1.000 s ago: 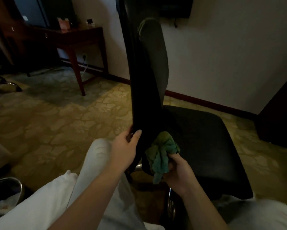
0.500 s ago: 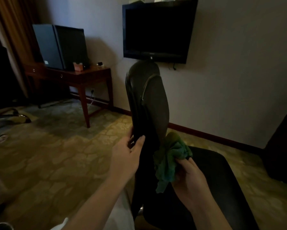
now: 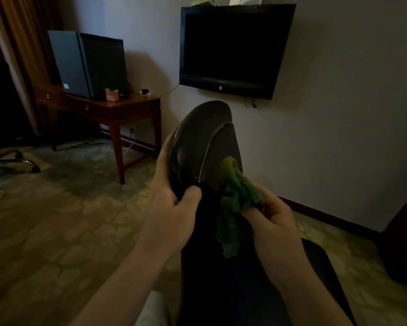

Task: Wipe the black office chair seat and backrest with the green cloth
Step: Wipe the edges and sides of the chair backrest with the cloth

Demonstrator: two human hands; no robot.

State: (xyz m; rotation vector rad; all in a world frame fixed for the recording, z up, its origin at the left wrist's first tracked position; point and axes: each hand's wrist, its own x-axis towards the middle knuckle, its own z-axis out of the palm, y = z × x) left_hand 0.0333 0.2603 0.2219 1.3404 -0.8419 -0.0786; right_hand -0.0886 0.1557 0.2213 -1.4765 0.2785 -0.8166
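Observation:
The black office chair's backrest rises edge-on in front of me, and a strip of its seat shows at lower right. My left hand grips the backrest's left edge, thumb wrapped over the front, fingers behind. My right hand holds the crumpled green cloth and presses it against the backrest's right face, just below the silver trim line. A corner of the cloth hangs down below my hand.
A wooden desk with dark boxes stands at left against the wall. A wall-mounted TV hangs above the chair. Another chair's base sits at far left. Dark furniture stands at right. Patterned carpet covers the floor.
Both hands have climbed from the backrest's lower part to near its top, the cloth sliding up with the right hand. My view has tilted up to take in the TV.

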